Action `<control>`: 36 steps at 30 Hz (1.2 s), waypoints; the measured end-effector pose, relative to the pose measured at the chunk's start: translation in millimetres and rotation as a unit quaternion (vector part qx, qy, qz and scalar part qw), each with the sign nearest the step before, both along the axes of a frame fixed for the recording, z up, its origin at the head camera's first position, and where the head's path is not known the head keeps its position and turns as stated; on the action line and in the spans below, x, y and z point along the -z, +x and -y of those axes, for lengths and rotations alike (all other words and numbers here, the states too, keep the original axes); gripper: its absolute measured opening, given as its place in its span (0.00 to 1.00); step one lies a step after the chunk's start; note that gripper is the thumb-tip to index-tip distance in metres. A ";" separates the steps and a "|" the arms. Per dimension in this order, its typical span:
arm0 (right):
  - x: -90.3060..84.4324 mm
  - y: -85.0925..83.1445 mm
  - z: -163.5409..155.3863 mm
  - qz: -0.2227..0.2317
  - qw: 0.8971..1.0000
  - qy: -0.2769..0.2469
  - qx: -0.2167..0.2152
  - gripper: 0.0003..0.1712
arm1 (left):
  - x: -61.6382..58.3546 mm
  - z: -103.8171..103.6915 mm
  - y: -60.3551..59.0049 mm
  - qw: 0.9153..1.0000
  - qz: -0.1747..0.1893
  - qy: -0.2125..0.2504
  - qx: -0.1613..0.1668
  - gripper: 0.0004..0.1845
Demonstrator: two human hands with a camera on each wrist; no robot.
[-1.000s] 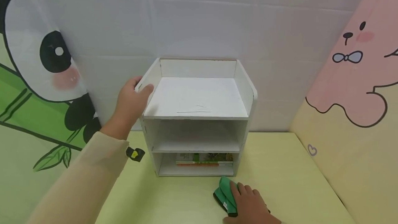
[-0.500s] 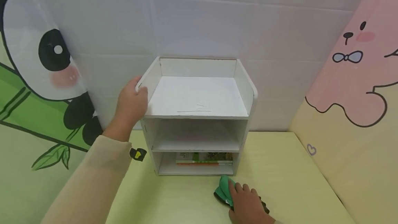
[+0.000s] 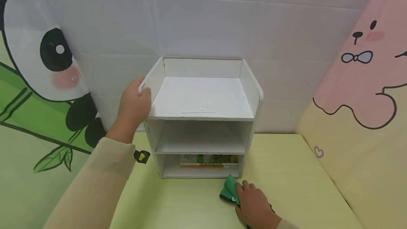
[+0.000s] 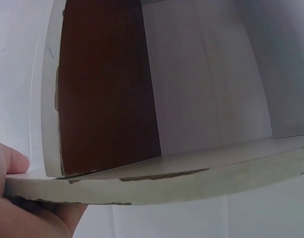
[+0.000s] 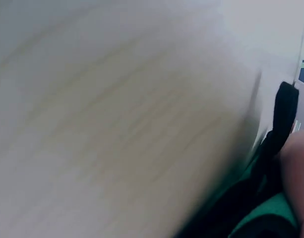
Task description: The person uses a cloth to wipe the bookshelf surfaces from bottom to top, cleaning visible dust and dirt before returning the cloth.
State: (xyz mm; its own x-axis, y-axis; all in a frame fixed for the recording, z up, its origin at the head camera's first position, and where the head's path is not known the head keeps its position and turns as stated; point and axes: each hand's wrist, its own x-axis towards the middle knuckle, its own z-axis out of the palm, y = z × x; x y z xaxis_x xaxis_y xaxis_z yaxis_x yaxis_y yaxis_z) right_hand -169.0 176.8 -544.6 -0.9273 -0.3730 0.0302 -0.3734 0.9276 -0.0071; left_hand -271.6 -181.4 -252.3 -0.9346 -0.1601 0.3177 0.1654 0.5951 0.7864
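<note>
A white tiered shelf (image 3: 203,118) stands upright on the pale yellow table. My left hand (image 3: 133,107) grips the top of its left side panel, thumb on the inner face. The left wrist view shows that hand (image 4: 23,208) around the panel's chipped edge (image 4: 166,186). In front of the shelf's lower right corner, my right hand (image 3: 255,204) holds a green cloth (image 3: 229,190) with black edging against the tabletop. Part of the cloth lies hidden beneath the palm. The right wrist view catches the cloth's black loop (image 5: 285,104) beside a finger.
A small stack of books (image 3: 208,160) lies in the shelf's bottom compartment. The yellow table (image 3: 286,172) runs to a white back wall (image 3: 206,20). Side panels with a panda (image 3: 57,50) and a pink bear (image 3: 359,73) flank it.
My left thumb has drawn down closer against the panel's inner face. The right hand and cloth have shifted slightly on the table. The shelf stays in place.
</note>
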 end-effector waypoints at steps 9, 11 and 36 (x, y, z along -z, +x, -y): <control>-7.1 3.5 -1.3 -0.005 1.000 -0.029 -0.003 0.27 | 1.6 -0.2 -2.7 0.999 0.017 0.040 0.003 0.32; -11.5 2.9 -3.0 0.014 0.998 -0.069 0.006 0.26 | 1.8 -0.1 -3.6 0.998 0.022 0.055 0.008 0.32; -204.4 -35.7 -92.5 0.052 0.994 -0.096 0.000 0.12 | 8.0 -4.5 -6.0 0.999 0.008 0.052 -0.013 0.33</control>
